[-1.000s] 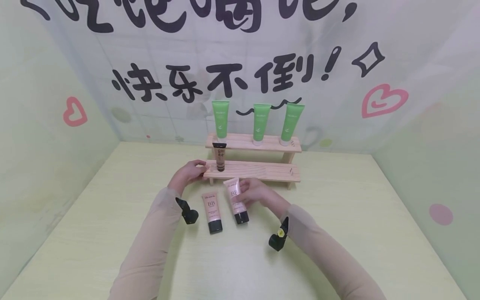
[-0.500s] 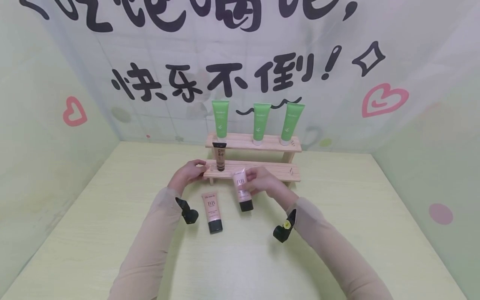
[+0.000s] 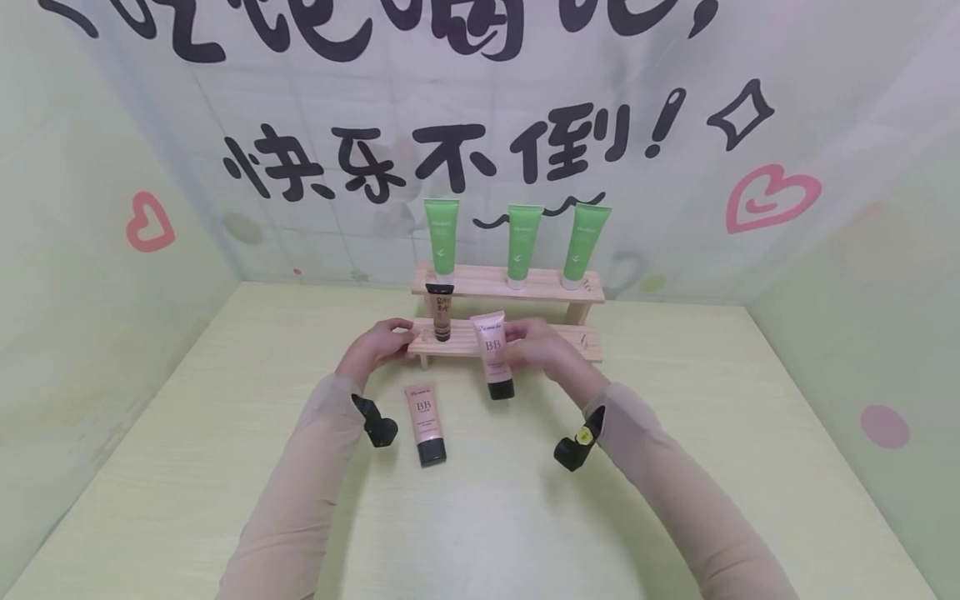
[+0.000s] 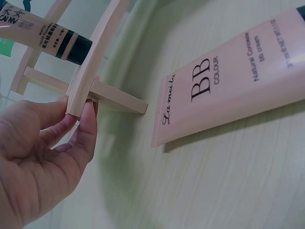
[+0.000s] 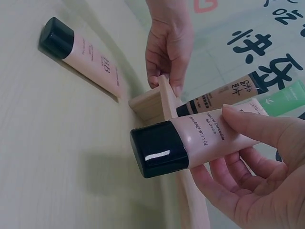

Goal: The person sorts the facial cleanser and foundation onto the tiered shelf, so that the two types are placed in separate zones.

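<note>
My left hand (image 3: 381, 343) pinches the left end of the lower board of a two-tier wooden display rack (image 3: 465, 340), thumb on top and fingers beneath in the left wrist view. In my right hand (image 3: 546, 350) is a pink BB cream tube (image 3: 491, 343), gripped between thumb and fingers with its black cap (image 5: 159, 149) down. It is off the table, in front of the lower board. A second pink BB cream tube (image 3: 425, 412) lies on the table, cap toward me. On the lower board's left part stands a brown-beige liquid foundation tube (image 3: 442, 312) with a dark cap.
Three green tubes stand on the rack's upper board: one at the left (image 3: 442, 237), one in the middle (image 3: 522, 242), one at the right (image 3: 587, 242). Behind the pale table (image 3: 675, 400) rises a printed backdrop (image 3: 337, 242), with side panels left and right.
My right hand has lifted the BB cream tube and carried it right and forward, toward the rack's lower board. The left hand keeps its place on the board's end.
</note>
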Motion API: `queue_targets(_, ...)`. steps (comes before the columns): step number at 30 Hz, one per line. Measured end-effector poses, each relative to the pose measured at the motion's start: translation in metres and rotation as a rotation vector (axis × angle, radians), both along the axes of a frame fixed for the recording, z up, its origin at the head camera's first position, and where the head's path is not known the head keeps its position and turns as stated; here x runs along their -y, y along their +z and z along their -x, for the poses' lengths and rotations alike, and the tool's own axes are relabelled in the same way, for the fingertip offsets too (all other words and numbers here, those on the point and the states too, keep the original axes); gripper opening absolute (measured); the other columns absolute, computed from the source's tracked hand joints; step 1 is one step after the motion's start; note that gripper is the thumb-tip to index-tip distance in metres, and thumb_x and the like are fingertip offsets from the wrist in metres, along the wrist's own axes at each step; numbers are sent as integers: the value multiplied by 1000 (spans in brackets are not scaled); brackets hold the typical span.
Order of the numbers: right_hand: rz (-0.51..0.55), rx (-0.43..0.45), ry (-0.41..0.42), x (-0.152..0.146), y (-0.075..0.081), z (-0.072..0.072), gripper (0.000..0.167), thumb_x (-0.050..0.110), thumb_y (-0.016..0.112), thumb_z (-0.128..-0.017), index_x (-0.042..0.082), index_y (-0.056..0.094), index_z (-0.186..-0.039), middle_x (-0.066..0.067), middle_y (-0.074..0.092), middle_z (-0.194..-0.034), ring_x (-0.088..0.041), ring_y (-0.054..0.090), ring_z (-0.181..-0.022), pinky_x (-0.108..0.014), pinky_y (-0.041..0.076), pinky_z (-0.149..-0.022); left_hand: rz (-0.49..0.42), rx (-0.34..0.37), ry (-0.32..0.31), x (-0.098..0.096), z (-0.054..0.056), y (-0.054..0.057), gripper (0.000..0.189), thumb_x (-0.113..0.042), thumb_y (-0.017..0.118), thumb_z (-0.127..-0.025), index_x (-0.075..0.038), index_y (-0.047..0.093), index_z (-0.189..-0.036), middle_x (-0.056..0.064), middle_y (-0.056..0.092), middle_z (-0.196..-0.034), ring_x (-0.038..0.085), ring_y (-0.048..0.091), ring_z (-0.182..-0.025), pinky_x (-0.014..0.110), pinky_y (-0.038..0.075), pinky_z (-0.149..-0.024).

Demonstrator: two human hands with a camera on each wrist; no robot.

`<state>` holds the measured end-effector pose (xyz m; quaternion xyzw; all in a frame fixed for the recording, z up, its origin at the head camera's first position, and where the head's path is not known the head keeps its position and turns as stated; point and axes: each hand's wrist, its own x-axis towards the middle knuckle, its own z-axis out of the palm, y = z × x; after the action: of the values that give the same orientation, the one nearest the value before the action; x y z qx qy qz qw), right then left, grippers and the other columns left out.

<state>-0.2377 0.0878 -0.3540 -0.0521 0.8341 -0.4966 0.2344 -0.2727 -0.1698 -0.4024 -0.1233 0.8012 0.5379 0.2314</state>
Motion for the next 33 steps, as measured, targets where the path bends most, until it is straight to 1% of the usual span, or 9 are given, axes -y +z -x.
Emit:
queue_targets(2,8,-7,-3,-3,4,3,48,9,68,-78,3,54,-123,-15,57,-118,-26,57,-102,-38,50,-86,-4,0,1,0,0,0,45,-17,41,-98,-5,31,-140,12,47,-113,9,51,-78,19,48,-73)
queue_targets(6,38,-7,-20,-8,12,8,46,9,68,-78,4,55,-122,-15,56,-120,-27,56,-105,-37,50,-87,-15,-5,1,0,-1,1,46,-17,41,-98,-5,30,-140,11,48,-110,8,52,-76,19,48,-71)
queue_targets(11,93,0,-56,-13,18,11,50,10,69,-77,6,53,-125,-14,55,-123,-27,54,-109,-36,47,-91,-14,-6,0,1,0,-1,46,-19,41,-98,-5,30,-141,12,48,-111,8,52,-77,19,48,-71)
queue_targets(19,91,-62,-86,-20,23,20,54,6,69,-76,3,51,-126,-17,53,-128,-32,50,-116,-42,42,-97,5,-1,-6,2,2,-3,45,-19,41,-98,-7,31,-140,13,48,-115,10,52,-82,20,48,-74)
queue_targets(25,158,-107,-120,-24,26,29,51,3,70,-74,4,55,-122,-17,56,-124,-30,51,-114,-41,42,-97,8,2,0,2,2,-3,46,-21,42,-98,-7,30,-140,11,48,-113,10,52,-81,21,48,-77)
queue_targets(27,175,-107,-143,-24,27,31,51,2,71,-73,5,56,-121,-16,57,-123,-28,52,-113,-40,42,-98,8,-4,-3,2,2,-3,47,-21,42,-98,-7,30,-141,11,48,-113,9,52,-81,22,48,-78)
queue_targets(31,174,-87,-175,-26,27,34,52,1,70,-73,5,54,-123,-15,56,-125,-27,51,-112,-39,40,-99,3,-7,-1,1,1,-2,46,-20,42,-98,-6,30,-140,12,48,-113,10,52,-81,23,48,-80)
queue_targets(33,181,-74,-194,-26,26,36,53,1,70,-73,4,53,-124,-16,55,-125,-27,50,-112,-38,40,-100,0,-6,-3,1,1,-2,46,-20,42,-98,-6,30,-141,12,48,-114,10,52,-81,23,48,-81)
